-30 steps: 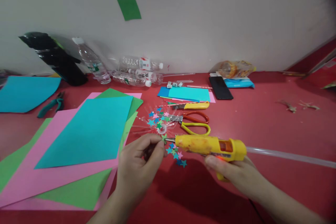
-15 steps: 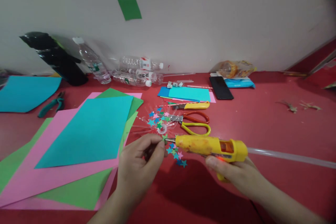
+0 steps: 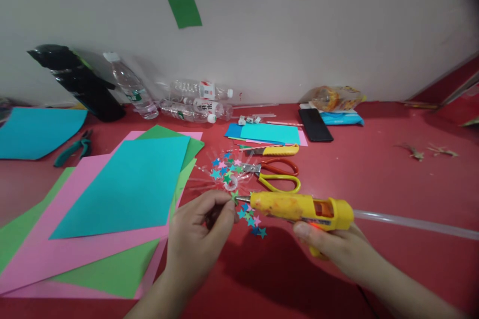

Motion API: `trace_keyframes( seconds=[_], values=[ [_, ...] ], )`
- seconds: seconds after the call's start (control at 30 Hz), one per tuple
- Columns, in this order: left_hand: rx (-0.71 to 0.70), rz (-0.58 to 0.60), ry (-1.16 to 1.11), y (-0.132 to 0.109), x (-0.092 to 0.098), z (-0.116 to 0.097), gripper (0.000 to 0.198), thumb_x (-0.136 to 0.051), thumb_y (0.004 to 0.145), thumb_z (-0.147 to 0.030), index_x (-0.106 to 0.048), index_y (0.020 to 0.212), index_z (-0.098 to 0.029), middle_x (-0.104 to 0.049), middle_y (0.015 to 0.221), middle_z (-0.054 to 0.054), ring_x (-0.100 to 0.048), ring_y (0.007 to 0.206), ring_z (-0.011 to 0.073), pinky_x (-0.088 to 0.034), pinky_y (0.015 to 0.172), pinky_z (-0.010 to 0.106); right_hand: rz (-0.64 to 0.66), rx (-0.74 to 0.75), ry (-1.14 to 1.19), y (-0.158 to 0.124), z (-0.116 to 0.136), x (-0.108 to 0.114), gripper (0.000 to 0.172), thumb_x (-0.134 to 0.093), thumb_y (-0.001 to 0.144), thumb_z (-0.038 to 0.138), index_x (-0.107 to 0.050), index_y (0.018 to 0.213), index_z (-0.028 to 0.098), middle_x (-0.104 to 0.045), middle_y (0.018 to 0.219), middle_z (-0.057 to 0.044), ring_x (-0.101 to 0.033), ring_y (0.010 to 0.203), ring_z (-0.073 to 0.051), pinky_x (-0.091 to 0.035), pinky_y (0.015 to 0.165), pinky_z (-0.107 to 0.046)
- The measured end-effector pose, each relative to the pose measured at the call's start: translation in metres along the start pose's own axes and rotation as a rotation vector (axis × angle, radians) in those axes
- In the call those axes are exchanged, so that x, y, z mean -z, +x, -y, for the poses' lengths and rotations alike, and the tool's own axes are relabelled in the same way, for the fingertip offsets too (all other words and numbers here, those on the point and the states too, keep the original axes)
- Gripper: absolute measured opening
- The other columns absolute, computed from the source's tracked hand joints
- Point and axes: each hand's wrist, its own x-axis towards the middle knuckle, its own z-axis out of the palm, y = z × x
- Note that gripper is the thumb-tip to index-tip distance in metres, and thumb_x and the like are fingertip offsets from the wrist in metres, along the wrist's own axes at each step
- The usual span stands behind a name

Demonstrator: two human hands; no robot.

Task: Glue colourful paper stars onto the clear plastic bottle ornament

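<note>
Our left hand (image 3: 200,239), in the lower middle of the frame, has a closed grip: thumb and forefinger pinch a small green star (image 3: 234,196) with almost no gap. Our right hand (image 3: 335,244) is wrapped around the yellow glue gun (image 3: 284,205), and its metal nozzle (image 3: 243,199) is at the star; whether glue is already there, we cannot tell. Just above in the frame is the clear plastic piece (image 3: 231,185) with a group of stars (image 3: 226,171) over it; we judge this part as done, although we cannot see if they are fixed. Below the nozzle, loose stars (image 3: 250,220) lie on the red desk (image 3: 396,179), so these seem to be left. Farther out, scissors (image 3: 279,180) lie right of the plastic piece, and coloured sheets (image 3: 127,189) occupy the lower left.
</note>
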Motion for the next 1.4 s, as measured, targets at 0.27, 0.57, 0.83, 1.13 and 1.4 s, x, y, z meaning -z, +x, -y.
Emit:
trace_keyframes(
  seconds=[0.27, 0.57, 0.83, 1.13, 1.4],
  values=[
    [-0.14, -0.001, 0.148, 0.001, 0.001, -0.002, 0.017, -0.053, 0.082, -0.011, -0.06, 0.069, -0.019, -0.063, 0.059, -0.003, -0.053, 0.048, 0.0084, -0.039, 0.045, 0.02, 0.021, 0.058, 0.133, 0.0, 0.002, -0.004, 0.03, -0.06, 0.084, 0.052, -0.072, 0.096, 0.027, -0.067, 0.069, -0.001, -0.065, 0.074, -0.019, -0.056, 0.065, -0.029],
    [-0.442, 0.043, 0.237, 0.002, 0.006, -0.002, 0.017, -0.053, 0.083, -0.004, -0.055, 0.082, -0.02, -0.063, 0.068, -0.002, -0.057, 0.06, 0.0089, -0.044, 0.057, 0.021, -0.109, 0.029, 0.157, 0.002, -0.01, 0.002, 0.023, -0.064, 0.08, 0.043, -0.07, 0.09, 0.023, -0.07, 0.077, -0.003, -0.065, 0.072, -0.019, -0.055, 0.063, -0.029],
    [-0.091, 0.062, 0.007, 0.0, 0.005, -0.005, 0.018, -0.051, 0.086, -0.015, -0.06, 0.071, -0.021, -0.062, 0.062, -0.002, -0.048, 0.048, 0.0082, -0.04, 0.046, 0.022, -0.305, -0.062, 0.167, 0.033, -0.027, 0.039, 0.023, -0.059, 0.068, 0.031, -0.067, 0.085, 0.018, -0.068, 0.088, -0.005, -0.062, 0.085, -0.019, -0.049, 0.074, -0.027],
    [0.522, 0.318, -0.597, -0.003, -0.003, -0.011, 0.017, -0.056, 0.082, -0.03, -0.059, 0.07, -0.02, -0.063, 0.048, -0.001, -0.032, 0.03, 0.0031, -0.017, 0.031, 0.018, -0.236, -0.282, -0.448, 0.053, -0.044, 0.04, 0.044, -0.048, 0.08, 0.054, -0.054, 0.055, 0.019, -0.058, 0.054, -0.004, -0.052, 0.049, -0.016, -0.034, 0.048, -0.027],
    [0.647, 0.416, -0.796, 0.002, -0.002, -0.003, 0.02, -0.057, 0.084, -0.031, -0.057, 0.07, -0.018, -0.063, 0.046, -0.003, -0.03, 0.028, -0.0011, -0.012, 0.031, 0.013, -0.249, -0.178, -0.857, 0.043, -0.03, 0.03, 0.049, -0.048, 0.088, 0.052, -0.05, 0.051, 0.02, -0.054, 0.053, -0.006, -0.055, 0.056, -0.02, -0.029, 0.053, -0.029]
  ],
)
